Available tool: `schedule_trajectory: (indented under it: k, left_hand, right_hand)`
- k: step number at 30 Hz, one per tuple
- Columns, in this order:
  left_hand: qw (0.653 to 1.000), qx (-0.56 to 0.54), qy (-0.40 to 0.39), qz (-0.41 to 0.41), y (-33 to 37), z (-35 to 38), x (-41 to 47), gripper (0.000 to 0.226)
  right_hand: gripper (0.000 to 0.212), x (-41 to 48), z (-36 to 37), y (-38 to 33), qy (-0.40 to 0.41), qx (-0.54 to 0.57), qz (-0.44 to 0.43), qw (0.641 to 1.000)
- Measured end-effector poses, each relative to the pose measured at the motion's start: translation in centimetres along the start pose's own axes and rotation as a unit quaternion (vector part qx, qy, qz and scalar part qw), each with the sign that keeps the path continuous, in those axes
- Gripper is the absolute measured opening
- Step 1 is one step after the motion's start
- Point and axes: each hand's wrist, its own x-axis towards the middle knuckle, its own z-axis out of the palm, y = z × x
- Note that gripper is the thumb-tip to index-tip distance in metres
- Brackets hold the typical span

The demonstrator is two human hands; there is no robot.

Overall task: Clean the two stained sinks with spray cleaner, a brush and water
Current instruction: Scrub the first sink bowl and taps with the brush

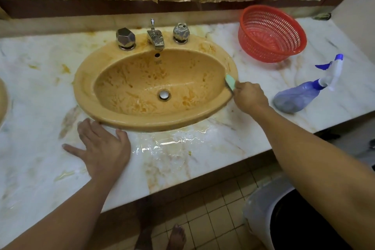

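Head view. Right grip (pixel 250 96) curled round a pale green brush (pixel 230 81), fingers pinching its handle. Brush head set against the right rim of the stained sink (pixel 129 123). Long axis of the brush running from the grip up and left, bristle side turned toward the bowl. Unscrubbed bowl directly left of this grip, hence nearer to it than to the other. Left grip (pixel 101 146) spread flat on the marble counter (pixel 40 168), fingertips touching the sink's front-left rim, holding nothing.

Sink contents: orange-brown stain patches, a wet sheen, a closed drain (pixel 164 94). Edge of a second sink (pixel 3 103) at far left. Spray bottle (pixel 304 95) on its side just right of the right grip; fill level unclear. Red basket (pixel 272 34) behind it, apparently empty.
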Motion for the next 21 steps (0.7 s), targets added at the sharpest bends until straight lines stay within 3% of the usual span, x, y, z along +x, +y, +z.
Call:
schedule_trajectory:
  k: [3, 6, 13, 21]
  left_hand:
    - [1.0, 0.011, -0.027, 0.003, -0.1, 0.2, 0.2, 0.083]
    - [0.999, 0.025, -0.044, 0.006, -0.1, 0.1, 0.3, 0.083]
    - [0.999, 0.022, -0.046, 0.006, -0.2, -0.2, 0.5, 0.077]
    - [0.999, 0.028, -0.029, -0.035, 0.0, -0.2, 0.0, 0.076]
  right_hand:
    - [0.045, -2.3, 0.4, 0.1, -0.048, -0.086, -0.08, 0.992]
    - [0.046, -3.0, 1.0, 1.2, -0.045, -0.079, -0.101, 0.991]
    - [0.048, 2.9, 1.3, 1.2, 0.046, 0.027, 0.01, 0.999]
    - [0.045, 0.6, 1.2, 3.4, 0.007, -0.02, -0.107, 0.994]
